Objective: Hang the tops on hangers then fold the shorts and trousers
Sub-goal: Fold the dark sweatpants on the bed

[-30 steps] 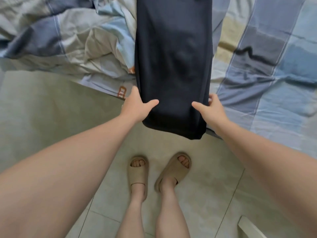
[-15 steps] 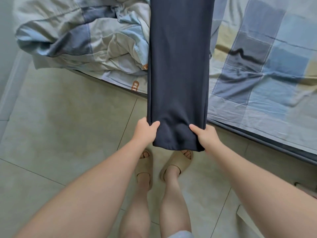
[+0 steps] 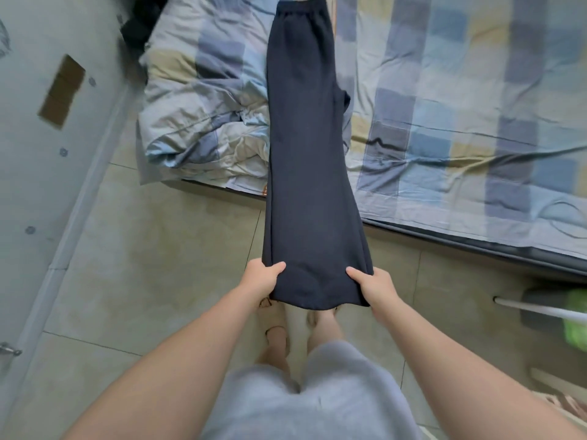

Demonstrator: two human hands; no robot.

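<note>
1 pair of dark navy trousers (image 3: 305, 154), legs stacked flat, lies lengthways across the bed (image 3: 460, 106). The elastic waistband is well in toward the far side. The legs run over the bed's near edge, w/ the hem end off the bed & held up over the floor (image 3: 143, 249).

2 hands, both on the hem. L hand (image 3: 262, 279) pinches the left hem corner, thumb on top, fingers curled under the cloth. R hand (image 3: 373, 285) does the same at the right corner.

1 crumpled duvet (image 3: 203, 122), same blue/grey/cream check as the sheet, is heaped at the bed's left end by the near edge, touching the trousers' left side. 1 dark bundle (image 3: 143, 23) sits at the far-left corner, too blurred to identify.

Floor is pale greenish tile. At left is a light grey wall (image 3: 31, 173) w/ 1 brown rectangular patch (image 3: 62, 90). At right is 1 white pole (image 3: 540, 309) beside sth bright green (image 3: 576, 322). 1 tan sandal (image 3: 275, 328) shows just below the hem.
</note>
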